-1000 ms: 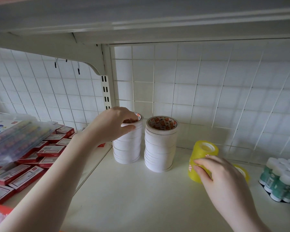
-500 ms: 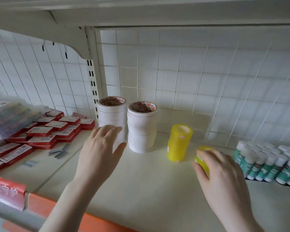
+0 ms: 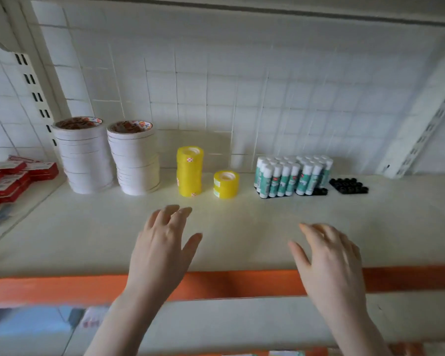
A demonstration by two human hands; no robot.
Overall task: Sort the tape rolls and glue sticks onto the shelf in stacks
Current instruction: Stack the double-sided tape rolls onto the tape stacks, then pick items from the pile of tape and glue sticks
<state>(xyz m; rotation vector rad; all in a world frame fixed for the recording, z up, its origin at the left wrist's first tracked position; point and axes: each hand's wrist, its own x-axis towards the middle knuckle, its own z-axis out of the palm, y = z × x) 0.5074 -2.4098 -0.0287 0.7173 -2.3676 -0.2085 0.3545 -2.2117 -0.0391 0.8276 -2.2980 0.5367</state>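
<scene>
Two tall stacks of white tape rolls point(image 3: 84, 155) point(image 3: 135, 159) stand at the back left of the cream shelf point(image 3: 242, 227). To their right are a tall stack of yellow tape rolls point(image 3: 190, 172) and a shorter yellow stack point(image 3: 226, 184). Upright glue sticks with white caps point(image 3: 292, 176) stand in black trays further right. My left hand point(image 3: 165, 247) and my right hand point(image 3: 328, 260) hover over the shelf's front, fingers spread, holding nothing, well short of the stacks.
Red boxes point(image 3: 8, 179) are piled on the neighbouring shelf at left. An empty black tray point(image 3: 348, 186) lies right of the glue sticks. An orange strip point(image 3: 62, 289) runs along the shelf's front edge. A white wire grid point(image 3: 242, 86) forms the back wall.
Both hands have drawn back from the stacks toward the shelf's front edge. The right hand let go of the short yellow stack. The camera has pulled back and shifted right.
</scene>
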